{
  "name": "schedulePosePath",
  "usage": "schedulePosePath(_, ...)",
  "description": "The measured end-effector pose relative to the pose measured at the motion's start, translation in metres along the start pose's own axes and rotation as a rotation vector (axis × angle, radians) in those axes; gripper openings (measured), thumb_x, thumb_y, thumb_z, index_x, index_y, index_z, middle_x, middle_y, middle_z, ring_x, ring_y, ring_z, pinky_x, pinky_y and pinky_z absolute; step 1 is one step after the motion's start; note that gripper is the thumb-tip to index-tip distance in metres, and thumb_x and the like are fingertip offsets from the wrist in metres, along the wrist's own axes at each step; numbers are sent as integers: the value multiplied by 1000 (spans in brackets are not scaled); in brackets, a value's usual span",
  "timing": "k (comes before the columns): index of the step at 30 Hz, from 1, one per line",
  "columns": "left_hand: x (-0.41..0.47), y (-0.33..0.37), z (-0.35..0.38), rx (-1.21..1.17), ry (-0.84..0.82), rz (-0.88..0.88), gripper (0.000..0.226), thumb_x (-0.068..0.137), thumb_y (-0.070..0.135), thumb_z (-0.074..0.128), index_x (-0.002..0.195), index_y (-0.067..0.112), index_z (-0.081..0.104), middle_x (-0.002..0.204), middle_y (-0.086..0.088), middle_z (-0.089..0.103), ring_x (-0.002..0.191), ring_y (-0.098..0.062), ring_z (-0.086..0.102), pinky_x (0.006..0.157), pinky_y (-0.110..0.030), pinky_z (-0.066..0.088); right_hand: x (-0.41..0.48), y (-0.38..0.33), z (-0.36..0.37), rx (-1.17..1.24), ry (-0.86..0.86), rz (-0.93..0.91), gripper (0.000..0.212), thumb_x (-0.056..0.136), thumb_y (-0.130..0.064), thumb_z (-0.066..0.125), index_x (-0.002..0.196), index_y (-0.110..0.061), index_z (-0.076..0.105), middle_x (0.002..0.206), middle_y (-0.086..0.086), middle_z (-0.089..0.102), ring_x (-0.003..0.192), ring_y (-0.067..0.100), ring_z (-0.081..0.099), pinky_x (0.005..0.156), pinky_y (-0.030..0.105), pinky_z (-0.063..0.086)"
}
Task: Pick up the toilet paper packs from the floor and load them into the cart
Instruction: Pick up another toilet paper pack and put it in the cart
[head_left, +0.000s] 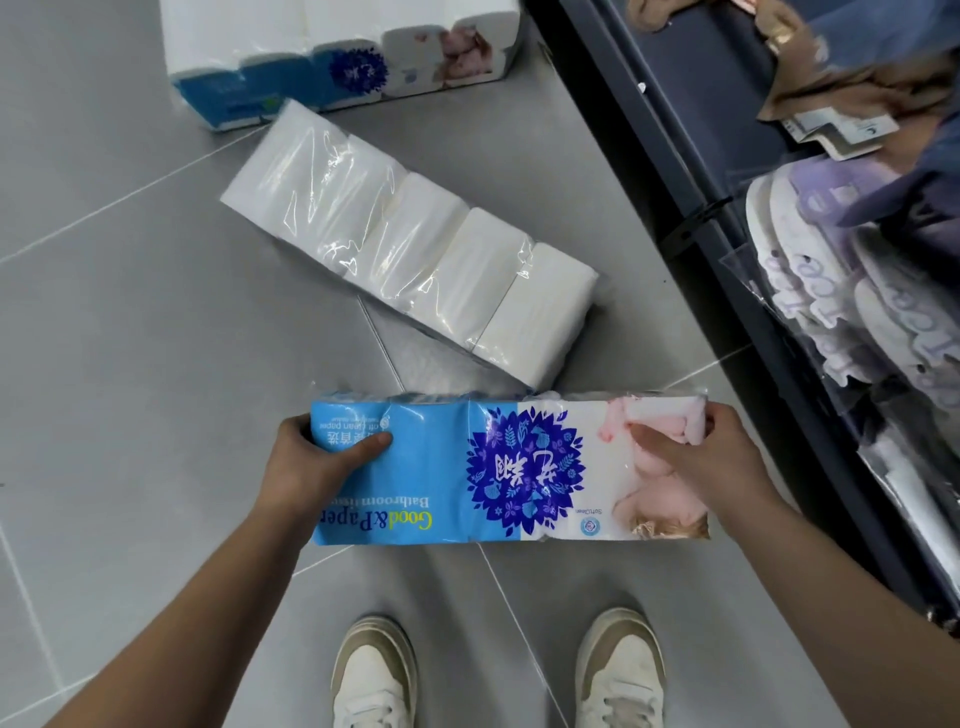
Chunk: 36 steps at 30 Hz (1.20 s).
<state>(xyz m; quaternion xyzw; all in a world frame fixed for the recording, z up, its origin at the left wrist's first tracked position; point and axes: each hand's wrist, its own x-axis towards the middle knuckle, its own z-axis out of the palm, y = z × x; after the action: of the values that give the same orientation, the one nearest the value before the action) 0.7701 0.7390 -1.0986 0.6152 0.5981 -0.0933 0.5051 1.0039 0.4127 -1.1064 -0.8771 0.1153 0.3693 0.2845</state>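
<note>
I hold a blue-and-white printed toilet paper pack (498, 467) flat in front of me, above the floor. My left hand (322, 457) grips its blue left end, thumb on top. My right hand (701, 457) grips its pink-and-white right end. A second pack (410, 249), plain white in clear wrap, lies diagonally on the grey tiles just beyond. A third printed pack (337, 57) lies on the floor at the top of the view. No cart is clearly identifiable in view.
A dark metal shelf edge (727, 218) runs diagonally along the right, holding slippers in clear bags (831, 291) and clothing. My two white shoes (498, 670) stand on the grey tile floor (130, 338) below the pack.
</note>
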Motion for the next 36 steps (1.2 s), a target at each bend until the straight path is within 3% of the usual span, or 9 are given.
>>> schedulePosePath(4, -11, -6, -8, -17, 6, 40, 57, 59, 32, 100, 105, 15, 71, 96, 0, 79, 84, -19, 77, 71, -39, 62, -19, 6, -2, 47, 15, 4, 85, 66, -41, 94, 134, -17, 49, 129, 3, 62, 115, 25, 62, 100, 47, 52)
schedulePosePath(8, -17, -12, -19, -44, 4, 61, 83, 43, 40, 100, 114, 13, 67, 105, -3, 78, 91, -21, 77, 79, -43, 63, -40, 15, -4, 72, 35, -24, 85, 62, -38, 96, 131, -19, 50, 129, 3, 63, 115, 24, 62, 99, 46, 53)
schedulePosePath(12, -27, -10, -28, -76, 60, 116, 87, 56, 15, 101, 128, 15, 53, 115, 2, 69, 102, -12, 69, 81, -36, 57, -58, 19, -5, 90, 59, -78, 80, 64, -37, 96, 129, -23, 52, 124, 0, 64, 113, 23, 63, 94, 42, 52)
schedulePosePath(19, -33, -10, -33, -101, 43, 202, 90, 62, 0, 94, 134, 26, 47, 115, 12, 65, 103, -5, 66, 82, -33, 56, -78, 31, -2, 122, 90, -133, 74, 65, -33, 96, 123, -28, 51, 123, -4, 63, 112, 20, 62, 89, 37, 51)
schedulePosePath(22, -34, -10, -32, 12, 46, 248, 89, 64, -5, 92, 128, 35, 44, 110, 18, 61, 90, 7, 67, 78, -19, 55, -79, 37, -3, 60, 80, -136, 90, 61, -36, 97, 133, -32, 44, 131, -1, 61, 119, 25, 62, 98, 46, 53)
schedulePosePath(24, -32, -12, -34, 92, 24, 233, 105, 64, -5, 92, 146, 28, 36, 118, 9, 59, 95, 1, 67, 81, -13, 52, -78, 35, -8, -37, 35, -121, 116, 59, -37, 98, 150, -34, 27, 143, 5, 54, 127, 29, 57, 104, 46, 48)
schedulePosePath(28, -26, -20, -45, 262, -47, 144, 155, 48, 19, 102, 161, 33, -3, 150, -10, 44, 130, -32, 56, 108, -50, 48, -73, 20, -16, -347, -96, -174, 151, 52, -45, 98, 159, -40, -9, 165, 6, 12, 147, 32, 33, 116, 47, 36)
schedulePosePath(31, -35, -23, -40, 476, -47, 185, 157, 49, 18, 103, 163, 30, -5, 152, -21, 30, 135, -42, 47, 113, -52, 42, -68, 15, -14, -711, -146, -322, 160, 44, -75, 85, 156, -36, -23, 167, 8, -17, 156, 34, 7, 125, 43, 17)
schedulePosePath(36, -39, -26, -32, 878, 15, 484, 155, 42, 48, 101, 164, 32, 7, 166, -27, 8, 150, -54, 15, 115, -65, 30, -61, 34, 5, -950, -48, -584, 161, 27, -73, 82, 160, -21, 8, 165, 25, 14, 149, 46, 28, 120, 60, 24)
